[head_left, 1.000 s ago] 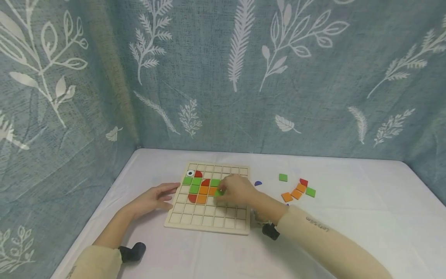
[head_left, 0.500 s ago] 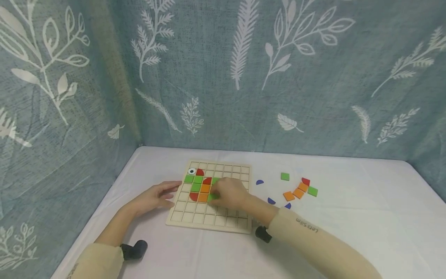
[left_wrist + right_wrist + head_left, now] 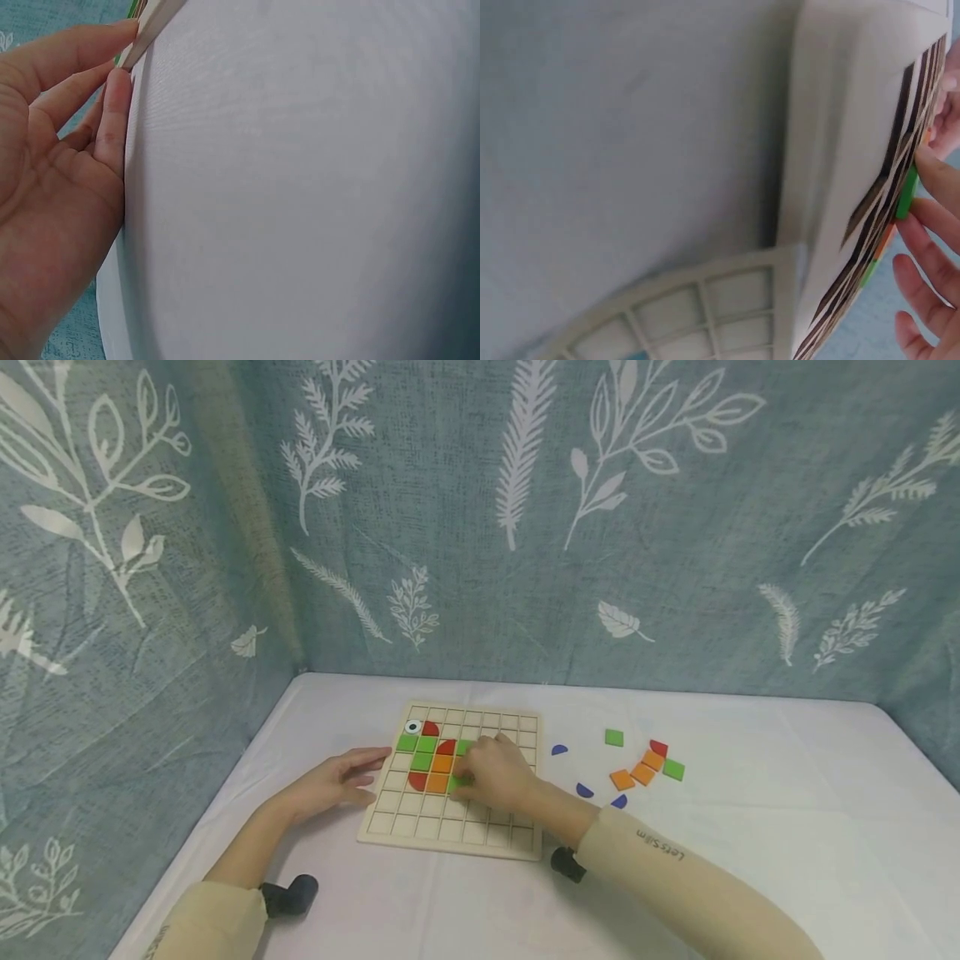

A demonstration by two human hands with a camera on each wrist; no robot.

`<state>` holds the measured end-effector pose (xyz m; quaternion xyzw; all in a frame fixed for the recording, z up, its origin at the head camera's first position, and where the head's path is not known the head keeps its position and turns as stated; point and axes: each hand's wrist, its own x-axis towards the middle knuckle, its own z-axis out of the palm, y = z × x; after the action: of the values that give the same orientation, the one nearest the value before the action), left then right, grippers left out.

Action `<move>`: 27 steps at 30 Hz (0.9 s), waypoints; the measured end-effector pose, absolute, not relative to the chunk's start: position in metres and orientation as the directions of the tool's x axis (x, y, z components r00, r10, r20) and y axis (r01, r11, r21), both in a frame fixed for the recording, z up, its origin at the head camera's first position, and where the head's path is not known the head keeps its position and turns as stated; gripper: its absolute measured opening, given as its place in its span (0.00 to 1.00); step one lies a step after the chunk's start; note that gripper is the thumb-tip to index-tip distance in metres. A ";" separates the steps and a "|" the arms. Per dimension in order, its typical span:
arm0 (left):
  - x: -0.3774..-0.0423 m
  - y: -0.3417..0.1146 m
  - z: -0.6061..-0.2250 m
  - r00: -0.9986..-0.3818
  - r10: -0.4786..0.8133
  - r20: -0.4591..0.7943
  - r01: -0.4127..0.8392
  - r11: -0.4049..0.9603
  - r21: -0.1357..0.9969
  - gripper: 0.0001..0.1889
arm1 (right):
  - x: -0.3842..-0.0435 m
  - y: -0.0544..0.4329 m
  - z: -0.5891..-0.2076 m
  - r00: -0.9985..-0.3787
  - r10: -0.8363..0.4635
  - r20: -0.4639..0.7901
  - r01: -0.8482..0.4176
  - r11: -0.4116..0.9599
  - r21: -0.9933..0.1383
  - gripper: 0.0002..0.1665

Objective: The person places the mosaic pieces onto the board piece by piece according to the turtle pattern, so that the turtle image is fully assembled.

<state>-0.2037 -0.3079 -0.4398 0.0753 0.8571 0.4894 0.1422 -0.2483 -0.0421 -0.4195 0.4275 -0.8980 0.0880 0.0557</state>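
Observation:
A wooden grid board [image 3: 442, 835] lies on the white table, partly filled with green, orange and red tiles and a white round eye piece [image 3: 412, 727]. My right hand [image 3: 498, 772] is over its middle, pinching a green square tile [image 3: 454, 783] between thumb and fingertips. This tile sits beside the lower orange tile [image 3: 437, 783]; the right wrist view shows it low at the board's surface. My left hand [image 3: 330, 783] rests at the board's left edge, fingertips touching the rim, fingers mostly straight. Some tiles are hidden behind my right hand.
Right of the board lie loose pieces: several orange and green squares [image 3: 614, 737], a red quarter-round [image 3: 658, 748] and blue half-rounds [image 3: 585, 790]. A pale gridded piece [image 3: 705, 300] shows low in the right wrist view. A patterned curtain [image 3: 465, 527] hangs behind.
My right hand has moved slightly left with the green tile, which now sits beside the lower orange tile. Over the last half second it has barely moved. The left hand stays at the board's edge.

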 end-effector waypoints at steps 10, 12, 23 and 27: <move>-0.205 -0.309 -0.441 -0.950 0.257 -0.179 -0.020 0.522 0.853 0.36 | -0.246 -0.042 -0.421 -0.634 -0.745 0.209 -0.770 0.632 -0.083 0.17; -0.205 -0.309 -0.441 -0.950 0.256 -0.179 -0.019 0.523 0.852 0.36 | -0.245 -0.042 -0.421 -0.634 -0.745 0.207 -0.770 0.634 -0.077 0.17; -0.206 -0.309 -0.441 -0.951 0.256 -0.171 -0.017 0.511 0.859 0.35 | -0.251 -0.039 -0.422 -0.587 -0.773 0.241 -0.806 0.584 -0.094 0.17; -0.205 -0.308 -0.441 -0.951 0.256 -0.172 -0.018 0.512 0.859 0.35 | -0.255 -0.037 -0.421 -0.574 -0.781 0.247 -0.819 0.554 -0.151 0.14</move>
<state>-0.2051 -0.3084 -0.4406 0.0694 0.8583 0.4889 0.1398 -0.2548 -0.0372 -0.4207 0.4552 -0.8783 0.1252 0.0757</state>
